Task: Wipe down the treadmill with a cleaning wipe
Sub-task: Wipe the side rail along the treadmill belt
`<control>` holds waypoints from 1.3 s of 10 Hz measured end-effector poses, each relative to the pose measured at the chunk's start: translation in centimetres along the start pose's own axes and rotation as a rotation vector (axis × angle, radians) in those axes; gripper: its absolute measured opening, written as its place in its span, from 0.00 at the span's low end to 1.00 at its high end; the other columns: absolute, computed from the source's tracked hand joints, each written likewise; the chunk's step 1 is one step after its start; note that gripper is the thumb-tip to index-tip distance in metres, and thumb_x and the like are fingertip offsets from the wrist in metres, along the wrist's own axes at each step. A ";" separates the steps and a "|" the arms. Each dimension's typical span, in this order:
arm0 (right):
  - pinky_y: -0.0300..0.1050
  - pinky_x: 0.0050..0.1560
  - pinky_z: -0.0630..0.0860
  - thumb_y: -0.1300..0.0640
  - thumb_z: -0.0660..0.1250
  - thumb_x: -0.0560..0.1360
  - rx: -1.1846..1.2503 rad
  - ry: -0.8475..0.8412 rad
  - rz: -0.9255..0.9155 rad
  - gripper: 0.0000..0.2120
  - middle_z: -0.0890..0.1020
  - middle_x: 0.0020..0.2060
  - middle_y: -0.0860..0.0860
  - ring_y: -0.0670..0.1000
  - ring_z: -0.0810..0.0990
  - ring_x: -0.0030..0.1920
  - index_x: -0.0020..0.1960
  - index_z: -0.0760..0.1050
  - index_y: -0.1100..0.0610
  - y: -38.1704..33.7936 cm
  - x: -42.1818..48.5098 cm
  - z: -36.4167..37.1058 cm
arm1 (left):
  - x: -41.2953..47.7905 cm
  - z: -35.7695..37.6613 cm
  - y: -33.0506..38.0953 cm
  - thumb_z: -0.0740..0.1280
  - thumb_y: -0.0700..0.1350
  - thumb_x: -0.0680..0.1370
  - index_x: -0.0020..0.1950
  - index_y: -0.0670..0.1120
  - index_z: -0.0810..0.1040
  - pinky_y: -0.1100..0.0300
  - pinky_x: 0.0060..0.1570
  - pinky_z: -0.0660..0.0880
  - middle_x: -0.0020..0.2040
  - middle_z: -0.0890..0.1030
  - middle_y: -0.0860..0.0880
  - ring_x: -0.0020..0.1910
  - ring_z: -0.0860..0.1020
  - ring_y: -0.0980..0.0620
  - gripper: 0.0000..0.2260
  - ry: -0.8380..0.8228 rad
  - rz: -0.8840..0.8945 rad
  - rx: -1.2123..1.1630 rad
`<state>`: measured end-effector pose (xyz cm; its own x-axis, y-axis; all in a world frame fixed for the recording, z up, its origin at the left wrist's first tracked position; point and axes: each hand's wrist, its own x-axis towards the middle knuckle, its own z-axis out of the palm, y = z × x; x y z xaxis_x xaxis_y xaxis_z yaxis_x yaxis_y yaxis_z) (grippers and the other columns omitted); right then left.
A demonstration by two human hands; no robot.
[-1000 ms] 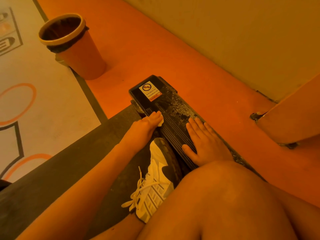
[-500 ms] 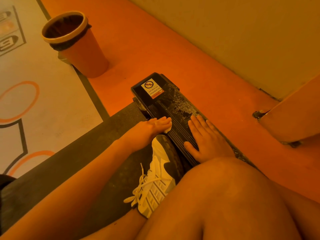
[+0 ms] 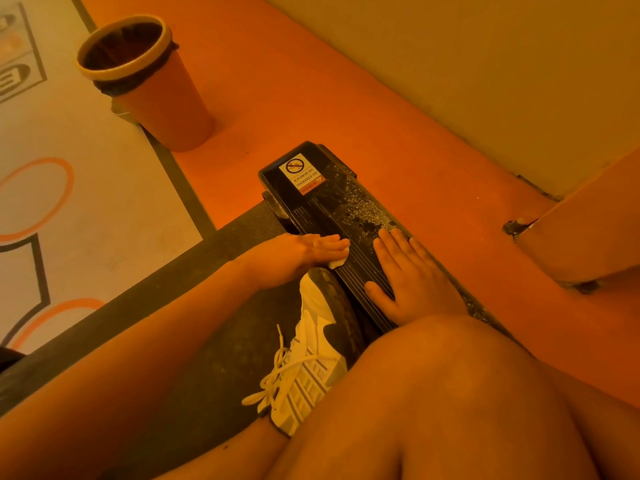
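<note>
Treadmill rail (image 3: 330, 211) points upper-left; left hand (image 3: 298, 252) flat on wipe (image 3: 337, 263), right hand (image 3: 412, 282) flat.

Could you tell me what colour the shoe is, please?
The shoe is white with a black toe, seen in head view.
</note>
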<state>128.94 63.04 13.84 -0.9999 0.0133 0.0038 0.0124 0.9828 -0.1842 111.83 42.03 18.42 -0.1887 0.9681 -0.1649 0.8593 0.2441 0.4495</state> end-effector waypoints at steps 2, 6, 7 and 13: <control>0.53 0.77 0.47 0.39 0.50 0.80 -0.004 0.042 0.000 0.36 0.62 0.78 0.60 0.57 0.57 0.79 0.79 0.60 0.62 0.1 0.0 0.0 | -1.1 0.0 -3.7 0.64 0.34 0.81 0.77 0.46 0.68 0.45 0.71 0.68 0.76 0.69 0.47 0.75 0.66 0.46 0.25 0.195 -0.126 0.152; 0.55 0.76 0.52 0.39 0.51 0.81 -0.030 0.070 -0.007 0.35 0.61 0.79 0.59 0.57 0.57 0.79 0.79 0.60 0.61 0.0 -0.3 0.2 | 9.2 -5.9 -7.6 0.58 0.39 0.85 0.75 0.45 0.72 0.48 0.66 0.69 0.73 0.73 0.43 0.69 0.73 0.42 0.18 0.323 -0.573 0.004; 0.55 0.76 0.52 0.39 0.50 0.82 -0.028 0.055 -0.006 0.35 0.61 0.79 0.58 0.57 0.57 0.80 0.79 0.60 0.61 0.1 -0.2 0.2 | 10.8 -6.8 -7.3 0.60 0.39 0.84 0.72 0.48 0.76 0.50 0.67 0.70 0.71 0.76 0.46 0.68 0.75 0.45 0.17 0.195 -0.431 0.029; 0.55 0.76 0.51 0.39 0.50 0.82 -0.001 0.037 -0.011 0.35 0.60 0.79 0.59 0.57 0.56 0.80 0.79 0.60 0.61 0.0 -0.2 0.0 | 11.5 -6.3 -6.1 0.69 0.40 0.80 0.65 0.47 0.80 0.54 0.71 0.70 0.66 0.80 0.48 0.69 0.75 0.55 0.14 0.095 -0.212 -0.160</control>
<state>129.18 63.09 13.87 -0.9991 0.0089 0.0424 0.0010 0.9831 -0.1829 101.47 52.03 19.31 -0.4062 0.8938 -0.1902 0.7114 0.4400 0.5480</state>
